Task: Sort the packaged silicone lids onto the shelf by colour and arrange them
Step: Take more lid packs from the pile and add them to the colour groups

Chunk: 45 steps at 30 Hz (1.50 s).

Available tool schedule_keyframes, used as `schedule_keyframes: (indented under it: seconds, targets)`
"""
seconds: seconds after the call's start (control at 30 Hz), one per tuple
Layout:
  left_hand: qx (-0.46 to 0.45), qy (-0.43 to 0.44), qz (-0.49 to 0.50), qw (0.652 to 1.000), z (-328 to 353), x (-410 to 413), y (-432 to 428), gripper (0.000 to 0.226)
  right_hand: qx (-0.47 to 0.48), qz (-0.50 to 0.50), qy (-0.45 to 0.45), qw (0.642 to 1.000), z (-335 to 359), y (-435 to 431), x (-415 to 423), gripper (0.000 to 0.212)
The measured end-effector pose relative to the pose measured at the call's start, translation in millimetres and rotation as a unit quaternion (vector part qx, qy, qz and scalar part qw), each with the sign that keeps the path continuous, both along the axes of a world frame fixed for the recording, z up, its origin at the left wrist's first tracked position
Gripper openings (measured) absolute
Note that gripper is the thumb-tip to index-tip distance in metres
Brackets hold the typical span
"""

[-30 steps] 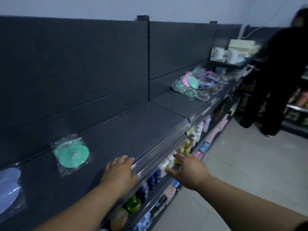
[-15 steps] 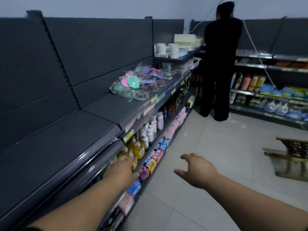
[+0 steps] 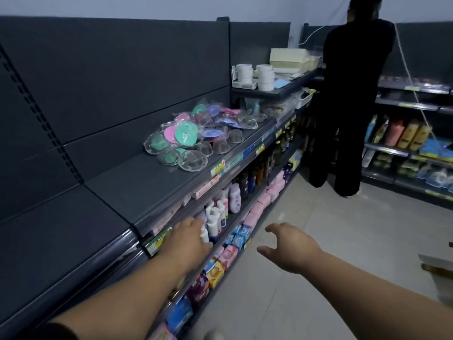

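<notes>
A heap of packaged silicone lids (image 3: 196,136) in clear wrappers lies on the dark top shelf (image 3: 137,182) ahead of me; I make out teal, pink, purple and clear ones jumbled together. My left hand (image 3: 187,241) reaches forward beside the shelf's front edge, fingers loose, holding nothing. My right hand (image 3: 289,246) hangs over the aisle floor with its fingers spread and slightly bent, also empty. Both hands are well short of the heap.
Bottles (image 3: 220,212) and small boxed goods (image 3: 215,271) fill the lower shelves. A person in black (image 3: 350,99) stands at the aisle's far end. White cups (image 3: 266,77) sit on a higher shelf beyond the heap. More stocked shelves (image 3: 411,143) run along the right.
My view has swung right and moved along the aisle toward the heap. The teal and pale lids laid out at the left have left view. My left hand has come off the shelf edge.
</notes>
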State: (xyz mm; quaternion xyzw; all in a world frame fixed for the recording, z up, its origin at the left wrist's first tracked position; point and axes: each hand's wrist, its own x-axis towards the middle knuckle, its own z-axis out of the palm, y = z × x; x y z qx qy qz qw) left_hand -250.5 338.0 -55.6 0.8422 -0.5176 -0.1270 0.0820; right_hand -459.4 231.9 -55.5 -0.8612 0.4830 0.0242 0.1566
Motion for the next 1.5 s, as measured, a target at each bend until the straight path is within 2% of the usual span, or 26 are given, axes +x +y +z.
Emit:
schedule_keyframes:
  seconds: [0.27,0.4,0.6,0.7,0.83,0.97,1.07,1.3,1.4,1.5]
  targets:
    - [-0.072,0.001,0.023,0.997,13.1,99.6,-162.9,0.063,-0.003,0.029,0.002,1.0,11.3,-157.7,89.2,0.064]
    - [-0.119,-0.015,0.054,0.991,32.2,151.8,-241.5,0.061,-0.007,0.038,-0.033,0.999,28.6,-240.3,136.5,0.052]
    - [-0.146,-0.041,0.137,0.979,32.4,209.8,-308.1,0.068,-0.013,0.084,-0.085,0.993,37.7,-340.2,203.5,0.058]
    - [-0.152,-0.06,0.2,0.966,26.1,235.7,-336.5,0.072,-0.022,0.129,-0.13,0.983,41.7,-382.6,240.6,0.047]
    - [-0.155,-0.066,0.293,0.941,18.6,261.9,-371.6,0.088,-0.015,0.225,-0.168,0.96,41.7,-435.1,285.7,0.047]
    - [-0.135,-0.003,0.369,0.919,6.9,273.3,-393.7,0.107,-0.027,0.317,-0.173,0.932,47.1,-487.4,319.7,0.043]
    - [-0.122,-0.003,0.403,0.907,7.2,270.9,-402.4,0.111,-0.024,0.343,-0.194,0.919,52.2,-517.5,341.6,0.041]
    - [-0.173,-0.007,0.463,0.869,24.9,269.3,-408.8,0.101,0.007,0.422,-0.196,0.885,44.1,-527.6,385.5,0.046]
    - [-0.187,0.006,0.472,0.862,33.4,269.0,-402.4,0.083,0.021,0.456,-0.193,0.868,42.0,-514.0,398.2,0.045]
    - [-0.235,0.06,0.491,0.836,38.4,269.4,-391.2,0.052,0.022,0.495,-0.173,0.851,41.9,-499.1,413.7,0.05]
